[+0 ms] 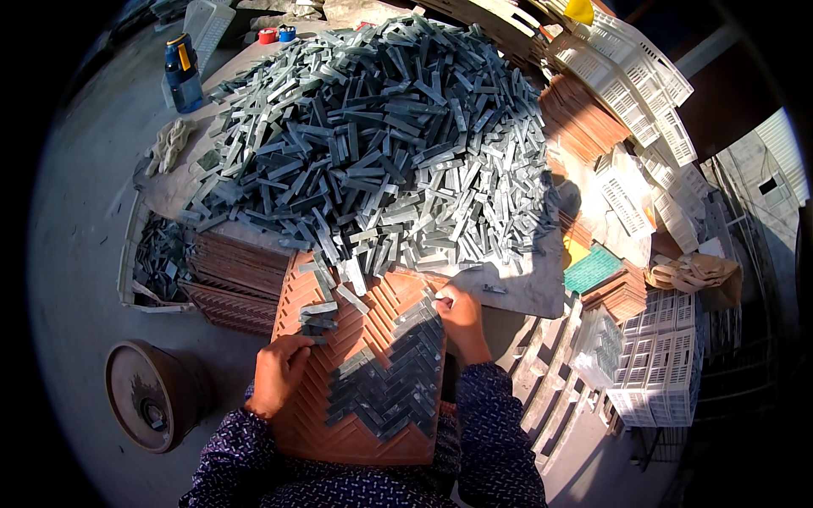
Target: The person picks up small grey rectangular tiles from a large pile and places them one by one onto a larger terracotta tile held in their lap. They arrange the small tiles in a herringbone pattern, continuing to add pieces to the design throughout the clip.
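Note:
A terracotta-coloured grooved template (pixel 296 432) lies in front of me with its far end by a big heap of grey stone strips (pixel 356 127). Dark strips set in a herringbone pattern (pixel 385 385) fill part of its grooves. My left hand (pixel 279 372) is closed at the left edge, its fingertips on a grey strip below a small loose stack of strips (pixel 318 315). Over the upper right edge of the pattern, my right hand (pixel 462 322) is closed in a pinch at the end of the set strips. What lies between those fingertips is too small to make out.
Stacked templates (pixel 237 275) and a crate of stone scraps (pixel 161 254) stand left, above a brown bucket (pixel 151 398). A bottle (pixel 183 76) and gloves (pixel 171 146) rest on the table's far left. White plastic crates (pixel 656 364) and a wooden pallet (pixel 542 372) are at right.

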A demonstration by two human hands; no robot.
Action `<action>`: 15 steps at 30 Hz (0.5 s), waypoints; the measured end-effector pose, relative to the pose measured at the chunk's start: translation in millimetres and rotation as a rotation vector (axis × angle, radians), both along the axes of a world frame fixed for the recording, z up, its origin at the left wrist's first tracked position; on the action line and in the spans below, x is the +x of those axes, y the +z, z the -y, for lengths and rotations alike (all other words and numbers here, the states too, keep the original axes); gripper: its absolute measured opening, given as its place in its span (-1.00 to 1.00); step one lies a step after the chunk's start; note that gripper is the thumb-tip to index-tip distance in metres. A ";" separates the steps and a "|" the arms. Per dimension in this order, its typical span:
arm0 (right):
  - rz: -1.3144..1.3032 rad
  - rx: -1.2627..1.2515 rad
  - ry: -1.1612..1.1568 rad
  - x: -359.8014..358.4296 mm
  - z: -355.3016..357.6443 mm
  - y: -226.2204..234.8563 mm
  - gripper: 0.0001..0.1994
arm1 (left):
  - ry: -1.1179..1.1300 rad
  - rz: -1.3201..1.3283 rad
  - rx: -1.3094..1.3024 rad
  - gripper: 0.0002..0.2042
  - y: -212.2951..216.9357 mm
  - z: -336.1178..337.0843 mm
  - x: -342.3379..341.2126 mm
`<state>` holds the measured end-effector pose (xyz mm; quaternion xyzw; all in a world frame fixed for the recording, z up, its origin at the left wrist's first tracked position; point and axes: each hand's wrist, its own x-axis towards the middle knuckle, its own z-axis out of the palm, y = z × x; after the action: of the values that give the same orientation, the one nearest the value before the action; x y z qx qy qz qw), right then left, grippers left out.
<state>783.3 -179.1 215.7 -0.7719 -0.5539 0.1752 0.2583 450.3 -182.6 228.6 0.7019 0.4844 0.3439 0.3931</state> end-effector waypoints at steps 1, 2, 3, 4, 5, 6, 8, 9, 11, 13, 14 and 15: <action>0.019 0.005 0.004 -0.1 -2.5 0.1 -0.82 | -0.009 -0.003 -0.013 -0.86 -0.6 0.2 0.8; -0.004 -0.015 0.025 1.9 -5.5 -0.7 -0.82 | -0.018 -0.006 -0.026 -0.86 -2.0 0.7 1.9; -0.028 -0.030 0.046 3.6 -10.8 0.3 -0.82 | -0.027 -0.011 -0.034 -0.86 -2.3 0.0 2.9; -0.052 -0.045 0.067 5.1 -15.3 1.5 -0.82 | -0.034 -0.014 -0.023 -0.86 -2.5 0.5 3.8; -0.029 -0.051 0.059 5.5 -18.3 2.2 -0.83 | -0.041 -0.018 -0.011 -0.86 -2.7 2.1 4.8; -0.007 -0.057 0.052 2.0 -21.7 5.5 -0.83 | -0.046 -0.023 0.000 -0.86 -1.8 3.5 5.7; 0.082 0.051 0.067 -2.8 -31.2 7.4 -0.84 | -0.076 -0.019 0.000 -0.86 6.9 6.1 7.7; 0.149 0.166 0.088 -5.8 -37.8 8.8 -0.85 | -0.090 -0.017 0.001 -0.86 11.0 7.6 8.8; 0.262 0.227 0.146 -6.7 -46.1 16.0 -0.84 | -0.111 -0.016 0.020 -0.86 14.1 10.7 11.7; 0.372 0.163 0.204 5.0 -53.4 15.2 -0.82 | -0.135 0.002 0.026 -0.86 14.9 13.4 14.9; 0.428 0.130 0.232 10.6 -56.2 15.0 -0.82 | -0.138 -0.004 0.004 -0.86 17.5 13.1 15.6; 0.454 0.133 0.268 9.2 -58.6 18.2 -0.81 | -0.132 -0.013 -0.023 -0.86 19.8 14.4 14.1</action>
<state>792.5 -120.5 233.9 -0.6926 -0.7051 -0.0064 0.1520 464.4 -197.0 248.4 0.7300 0.4434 0.3071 0.4198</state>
